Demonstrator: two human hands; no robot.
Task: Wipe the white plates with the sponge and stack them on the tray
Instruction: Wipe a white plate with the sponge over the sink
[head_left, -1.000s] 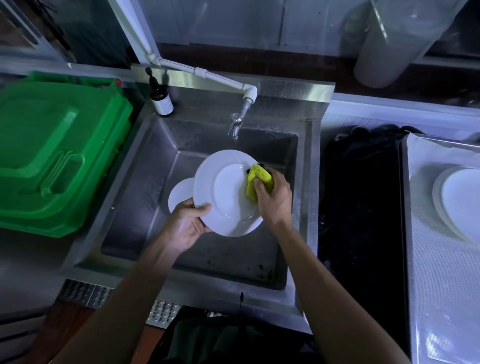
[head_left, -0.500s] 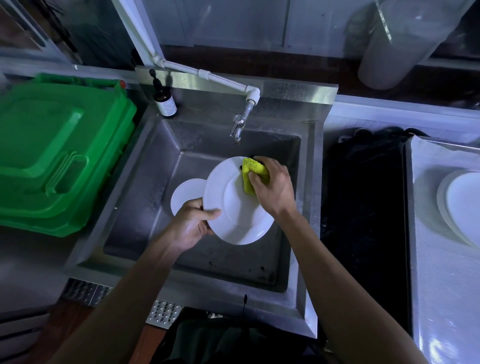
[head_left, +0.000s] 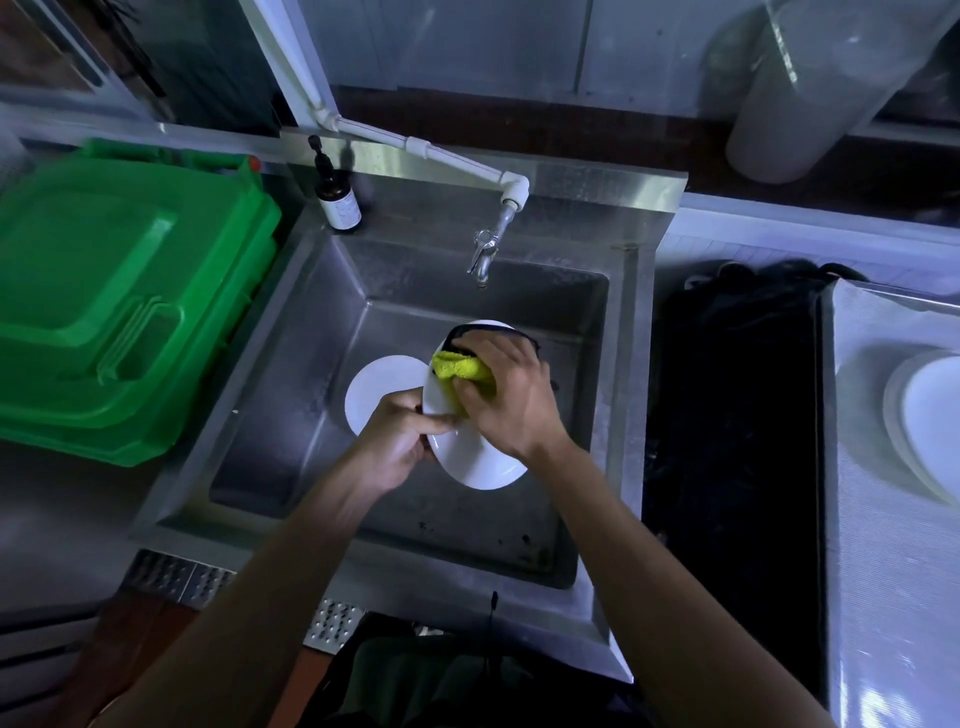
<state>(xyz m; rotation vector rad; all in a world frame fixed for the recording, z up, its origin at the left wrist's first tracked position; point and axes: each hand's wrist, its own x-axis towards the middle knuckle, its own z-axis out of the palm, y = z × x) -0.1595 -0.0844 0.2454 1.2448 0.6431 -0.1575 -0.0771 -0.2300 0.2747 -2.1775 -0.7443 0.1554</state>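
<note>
Fingers of the right hand (head_left: 511, 402) curl down over a yellow sponge (head_left: 460, 371), pressing it onto the face of a white plate (head_left: 480, 460); the hand covers most of the plate's upper half and hides how much of the sponge lies beneath the palm. A dark edge shows at the sponge's far side, against the plate's top rim. The left hand (head_left: 397, 447) grips the plate's left rim, thumb on the face, the other fingers out of sight behind it. The plate is held tilted above the basin of the steel sink (head_left: 291, 364). Both forearms reach in from the lower edge, the right one crossing the sink's near corner.

Behind the left hand a second white plate (head_left: 376, 392) lies on the sink floor, partly covered by the held plate and the left knuckles. A tap (head_left: 485, 254) on a white pipe hangs over the basin. A dark pump bottle (head_left: 337, 200) stands at the sink's back left corner; its pale label is too small to read. Left of the sink sits a green plastic bin lid (head_left: 119, 296). At the right edge a stack of white plates (head_left: 930, 426) rests on a grey tray (head_left: 883, 545), both cut off by the frame.
</note>
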